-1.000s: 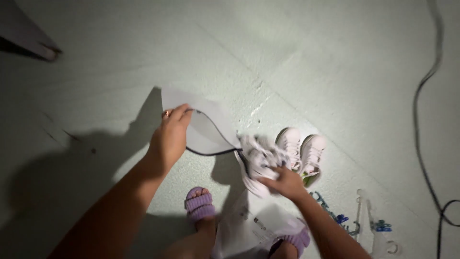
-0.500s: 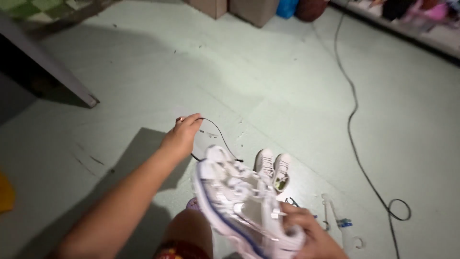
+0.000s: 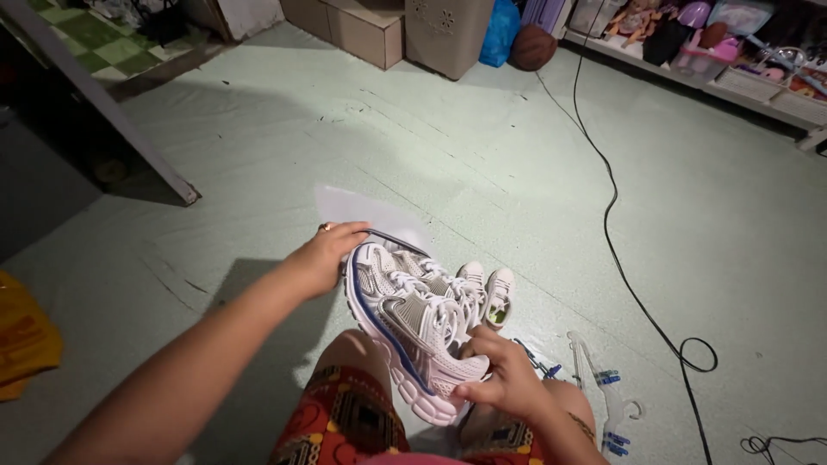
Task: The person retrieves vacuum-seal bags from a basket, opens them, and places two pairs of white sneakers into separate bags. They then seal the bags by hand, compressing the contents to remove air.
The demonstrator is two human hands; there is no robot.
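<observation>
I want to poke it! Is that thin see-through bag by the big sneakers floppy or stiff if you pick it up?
Probably floppy: the clear bag hangs as a thin sheet from the left hand, which pinches its dark edge. Likely very light, since the fingertips alone hold it up. It may be slippery too, as its surface looks smooth against the sneakers.

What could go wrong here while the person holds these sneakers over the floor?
1. The right hand grips only the heel end of the white sneakers, so the pair might slip.
2. The left hand pinches a thin bag at the toes; it may tear.
3. A black cable crosses the floor, a possible tripping hazard.
</observation>
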